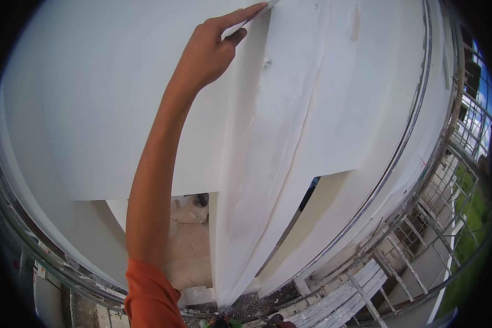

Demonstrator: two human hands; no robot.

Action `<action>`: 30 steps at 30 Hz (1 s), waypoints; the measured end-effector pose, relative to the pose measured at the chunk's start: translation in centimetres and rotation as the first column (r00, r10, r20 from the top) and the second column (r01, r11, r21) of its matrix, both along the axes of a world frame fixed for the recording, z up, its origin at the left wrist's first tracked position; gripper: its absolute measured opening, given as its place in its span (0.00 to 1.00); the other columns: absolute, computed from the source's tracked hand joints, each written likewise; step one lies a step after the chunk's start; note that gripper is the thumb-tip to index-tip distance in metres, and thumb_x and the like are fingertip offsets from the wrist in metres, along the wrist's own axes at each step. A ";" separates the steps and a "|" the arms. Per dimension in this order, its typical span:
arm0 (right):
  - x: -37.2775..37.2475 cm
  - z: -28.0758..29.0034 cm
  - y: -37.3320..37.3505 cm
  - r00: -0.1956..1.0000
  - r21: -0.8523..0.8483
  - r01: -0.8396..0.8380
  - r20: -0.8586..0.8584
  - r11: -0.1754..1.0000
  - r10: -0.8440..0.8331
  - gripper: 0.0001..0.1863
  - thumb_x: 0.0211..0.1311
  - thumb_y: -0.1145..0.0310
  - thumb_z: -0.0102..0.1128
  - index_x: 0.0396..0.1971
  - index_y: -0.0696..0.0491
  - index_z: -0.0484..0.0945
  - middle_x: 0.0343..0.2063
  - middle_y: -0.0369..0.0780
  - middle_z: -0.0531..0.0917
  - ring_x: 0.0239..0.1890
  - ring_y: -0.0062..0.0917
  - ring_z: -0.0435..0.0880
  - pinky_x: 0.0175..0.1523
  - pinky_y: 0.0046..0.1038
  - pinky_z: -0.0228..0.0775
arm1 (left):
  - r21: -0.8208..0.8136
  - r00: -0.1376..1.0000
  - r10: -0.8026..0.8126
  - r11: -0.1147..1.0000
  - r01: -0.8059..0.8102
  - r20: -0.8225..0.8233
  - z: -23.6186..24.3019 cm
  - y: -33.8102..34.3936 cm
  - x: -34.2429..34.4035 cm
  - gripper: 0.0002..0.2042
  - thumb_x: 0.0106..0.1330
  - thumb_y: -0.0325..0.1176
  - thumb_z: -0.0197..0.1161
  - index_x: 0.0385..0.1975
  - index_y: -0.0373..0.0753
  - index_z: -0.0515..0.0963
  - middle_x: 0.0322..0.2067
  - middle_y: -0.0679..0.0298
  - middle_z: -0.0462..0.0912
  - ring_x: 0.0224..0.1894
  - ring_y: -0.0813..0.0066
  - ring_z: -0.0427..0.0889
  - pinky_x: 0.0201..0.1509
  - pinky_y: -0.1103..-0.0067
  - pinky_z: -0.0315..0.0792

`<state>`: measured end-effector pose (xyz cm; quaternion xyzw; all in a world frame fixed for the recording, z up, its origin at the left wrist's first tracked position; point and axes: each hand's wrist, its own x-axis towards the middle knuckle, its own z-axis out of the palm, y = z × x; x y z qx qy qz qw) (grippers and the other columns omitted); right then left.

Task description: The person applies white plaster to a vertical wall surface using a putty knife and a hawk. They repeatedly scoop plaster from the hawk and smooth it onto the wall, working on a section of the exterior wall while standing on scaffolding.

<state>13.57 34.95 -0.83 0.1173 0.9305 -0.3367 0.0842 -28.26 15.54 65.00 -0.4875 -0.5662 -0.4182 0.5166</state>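
My left hand (210,52) is raised high along a white plastered corner, its arm in an orange sleeve (150,298). Pinched between its thumb and stretched forefinger is a thin, flat putty blade (261,13), seen nearly edge-on and cut off by the top of the picture. The blade lies close to the upper end of a white pillar strip (281,104). Rough ridges and small lumps of white filler (267,63) mark that strip's edge. My right hand does not show.
Below the white wall (120,98), an opening shows a dusty brown floor (188,249). Metal scaffolding (415,235) and white-spattered planks (344,298) stand at the lower right, with green grass (470,218) beyond. A long rail (407,128) curves down the right side.
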 end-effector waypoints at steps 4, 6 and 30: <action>0.5 -2.2 0.8 0.997 0.051 -0.060 0.059 0.997 0.057 0.22 0.59 0.52 0.59 0.47 0.51 0.80 0.30 0.44 0.84 0.34 0.41 0.83 0.40 0.39 0.74 | -0.038 0.956 -0.181 0.980 0.195 0.230 -7.2 0.9 1.3 0.35 0.52 0.09 0.41 0.58 0.51 0.75 0.60 0.62 0.74 0.68 0.60 0.64 0.71 0.59 0.53; 0.4 -3.3 1.0 0.991 0.089 -0.113 0.079 0.990 0.107 0.23 0.59 0.51 0.60 0.47 0.51 0.80 0.30 0.44 0.84 0.34 0.40 0.83 0.41 0.39 0.74 | -0.042 0.926 -0.157 0.982 0.182 0.343 -11.3 0.8 1.7 0.40 0.47 0.07 0.39 0.59 0.52 0.74 0.61 0.62 0.74 0.69 0.61 0.62 0.72 0.52 0.47; 0.8 -3.4 -1.6 0.996 0.023 -0.086 0.020 0.996 0.085 0.20 0.57 0.52 0.62 0.40 0.53 0.80 0.25 0.46 0.81 0.29 0.42 0.82 0.34 0.41 0.72 | 0.061 0.580 -0.153 0.983 0.174 0.800 -55.2 -0.2 9.8 0.40 0.37 0.10 0.41 0.58 0.42 0.75 0.62 0.56 0.71 0.69 0.58 0.62 0.74 0.59 0.43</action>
